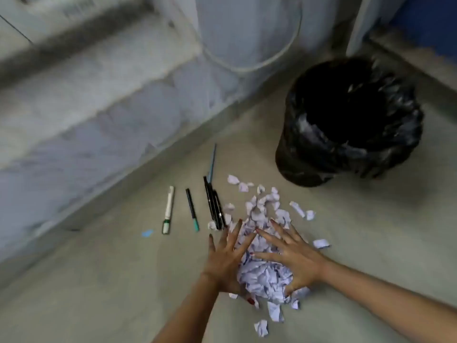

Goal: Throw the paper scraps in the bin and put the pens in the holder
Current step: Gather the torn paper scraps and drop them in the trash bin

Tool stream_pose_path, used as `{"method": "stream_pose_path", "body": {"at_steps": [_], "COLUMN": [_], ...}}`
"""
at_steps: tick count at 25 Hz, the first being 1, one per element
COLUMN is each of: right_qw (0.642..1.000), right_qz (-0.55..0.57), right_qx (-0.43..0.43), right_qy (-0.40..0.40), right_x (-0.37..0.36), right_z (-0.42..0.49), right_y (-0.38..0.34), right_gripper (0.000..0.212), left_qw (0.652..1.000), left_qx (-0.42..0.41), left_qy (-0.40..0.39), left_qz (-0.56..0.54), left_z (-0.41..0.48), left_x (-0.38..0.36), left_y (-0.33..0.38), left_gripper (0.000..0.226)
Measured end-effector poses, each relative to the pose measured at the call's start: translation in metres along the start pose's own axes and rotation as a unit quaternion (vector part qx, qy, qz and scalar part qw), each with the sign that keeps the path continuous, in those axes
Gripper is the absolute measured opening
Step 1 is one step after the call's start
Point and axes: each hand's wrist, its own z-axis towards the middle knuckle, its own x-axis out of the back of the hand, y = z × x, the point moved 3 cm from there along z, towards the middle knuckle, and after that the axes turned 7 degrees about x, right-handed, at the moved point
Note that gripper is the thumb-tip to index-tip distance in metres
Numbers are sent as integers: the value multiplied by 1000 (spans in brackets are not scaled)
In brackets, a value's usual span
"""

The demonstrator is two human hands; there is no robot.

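A heap of white crumpled paper scraps point(265, 276) lies on the grey floor. My left hand point(226, 258) and my right hand point(291, 256) press on the heap from both sides, fingers spread, cupping the scraps between them. More loose scraps point(262, 201) trail toward the black bin point(346, 120), which stands lined with a black bag at the upper right. Left of the heap lie several pens: a white marker with a green cap point(168, 210), a black pen with a teal tip point(192, 209), a pair of black pens point(214, 204) and a thin blue pen point(212, 163). No pen holder is in view.
A pale wall point(86, 125) runs diagonally along the left. A white cylinder-shaped object point(249, 30) stands at the wall above the pens. A small blue fragment point(147, 233) lies on the floor left of the marker. A single scrap point(261, 328) lies near me.
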Motion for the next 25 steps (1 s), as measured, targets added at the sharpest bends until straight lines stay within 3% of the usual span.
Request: {"method": "stream_pose_path", "body": {"at_steps": [2,5,7,10,12,13,14,16,18,19,22,25], "right_qw": [995,975,956,966,976,981,979,957,917,892,832,813], "right_qz": [-70,-156,-188,-118,-57,-8,37,74,46,24,-18,-60], "right_qx": [51,98,158,141,122,114,98,83,69,79,52,-33], "right_qy": [46,121,163,183,171,159,176,267,391,444,551,579], "right_x": [-37,-70,-61,-27,-15,-8,8,63,143,180,269,300], "right_z": [16,32,33,45,56,59,59,53,27,9,-45,-72], "right_y": [13,31,35,39,41,43,45,43,35,30,37,88], "right_gripper": [97,65,42,31,35,43,48,39,21,17,22,30], "left_qw": [994,981,979,998,993,987,984,966,913,892,865,864], "left_qx": [-55,-50,-39,51,97,110,96,57,-47,-110,-224,-228], "left_qy": [83,180,194,41,65,117,147,221,368,401,424,423], "left_qz": [36,46,51,5,10,29,3,-119,-168,-176,-148,-148], "left_z": [24,43,45,51,57,61,62,52,29,19,14,70], "left_x": [-38,-76,-83,-66,-36,-23,-9,38,111,145,239,283], "left_y": [-1,-7,2,19,9,14,16,23,53,70,131,171], "left_gripper": [129,95,73,53,43,42,45,40,30,26,27,12]}}
